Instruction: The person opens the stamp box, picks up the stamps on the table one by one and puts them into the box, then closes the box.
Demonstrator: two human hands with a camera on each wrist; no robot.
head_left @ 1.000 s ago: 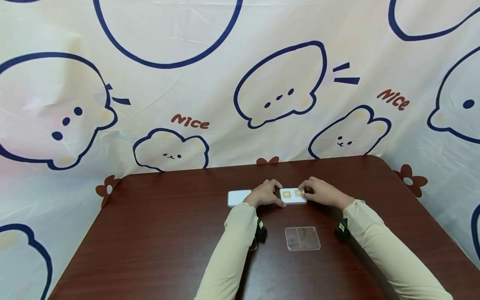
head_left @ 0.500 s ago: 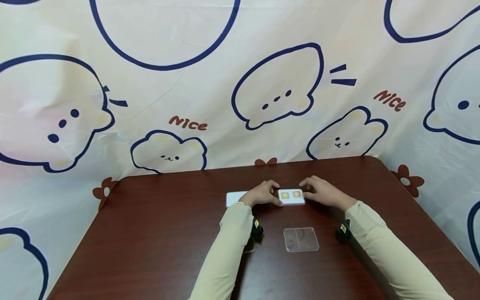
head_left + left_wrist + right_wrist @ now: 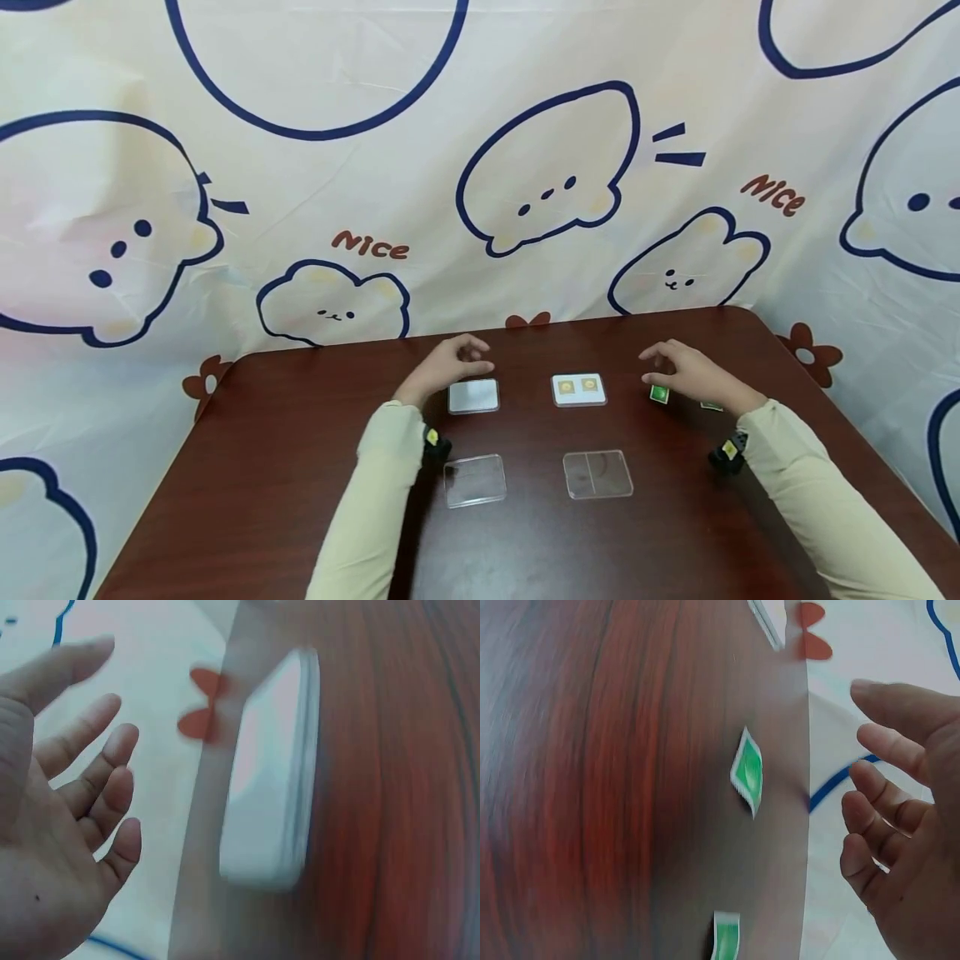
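My left hand hovers beside a flat white box, fingers loosely bent and holding nothing. In the left wrist view that white box appears blurred, apart from the fingers. A second white box lies between my hands, showing two gold-coloured squares on its top. Over on the right, my right hand is above a small green square packet, with its fingers relaxed. The right wrist view shows this green packet apart from the fingers, and another green packet below it.
Two clear plastic lids lie nearer the front: a left lid and a right lid with a line across it. The brown table ends at a printed cloth backdrop at the back.
Both hands have left the box with the gold squares. My left hand has moved left to the other white box; my right hand has moved right to the green packets. The left lid is now uncovered.
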